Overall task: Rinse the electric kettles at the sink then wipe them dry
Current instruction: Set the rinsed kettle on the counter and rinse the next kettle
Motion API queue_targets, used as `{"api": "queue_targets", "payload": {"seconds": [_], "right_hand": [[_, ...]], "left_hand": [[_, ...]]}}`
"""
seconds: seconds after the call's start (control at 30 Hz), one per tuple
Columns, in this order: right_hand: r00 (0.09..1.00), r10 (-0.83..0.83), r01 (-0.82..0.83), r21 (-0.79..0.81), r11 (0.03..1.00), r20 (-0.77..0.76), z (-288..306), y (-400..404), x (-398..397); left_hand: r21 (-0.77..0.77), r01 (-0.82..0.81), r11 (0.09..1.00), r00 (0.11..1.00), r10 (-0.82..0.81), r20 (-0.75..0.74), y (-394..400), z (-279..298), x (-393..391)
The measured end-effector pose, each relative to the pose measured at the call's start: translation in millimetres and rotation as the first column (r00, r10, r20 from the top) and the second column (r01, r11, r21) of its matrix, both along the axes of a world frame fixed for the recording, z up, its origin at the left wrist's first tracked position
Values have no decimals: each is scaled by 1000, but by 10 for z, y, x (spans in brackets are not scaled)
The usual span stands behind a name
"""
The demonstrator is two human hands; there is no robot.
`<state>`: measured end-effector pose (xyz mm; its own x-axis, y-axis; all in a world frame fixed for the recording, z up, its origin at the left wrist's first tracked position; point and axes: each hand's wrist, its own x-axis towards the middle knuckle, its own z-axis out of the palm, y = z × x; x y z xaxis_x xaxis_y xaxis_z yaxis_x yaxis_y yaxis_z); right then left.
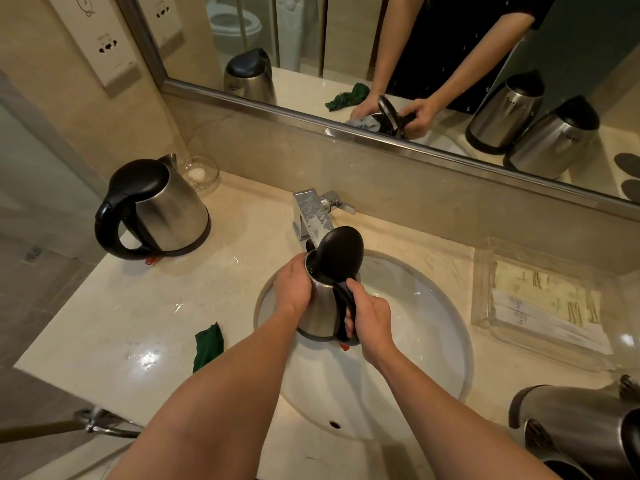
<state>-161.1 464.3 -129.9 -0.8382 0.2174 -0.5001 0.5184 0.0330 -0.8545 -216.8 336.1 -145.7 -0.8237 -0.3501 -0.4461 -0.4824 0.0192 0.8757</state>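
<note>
Over the sink (433, 341), just below the faucet (311, 213), the steel kettle (323, 306) stands with lid raised. The right hand (372, 318) grips its black handle; the left hand (292, 289) cups its side.

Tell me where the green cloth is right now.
In the head view, the green cloth lies crumpled on the counter left of the sink, beside the person's left forearm.

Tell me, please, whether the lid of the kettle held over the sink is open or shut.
Open: the black lid stands raised above the kettle, exposing its mouth.
</note>
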Motion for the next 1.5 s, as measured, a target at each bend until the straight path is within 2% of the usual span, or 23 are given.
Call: {"api": "queue_targets", "payload": {"seconds": [0.63, 1.2, 1.5], "right_hand": [[1000, -5, 6, 68, 998, -15, -50, 7, -44], [999, -21, 23, 57, 998, -27, -56, -8, -89], [998, -24, 28, 82, 996, -50, -70, -21, -93]], "left_hand": [[-52, 24, 998, 999, -22, 31, 8, -70, -14], [20, -14, 1000, 999, 13, 39, 0, -15, -62], [-12, -5, 1000, 1000, 6, 27, 1, -79, -81]]}}
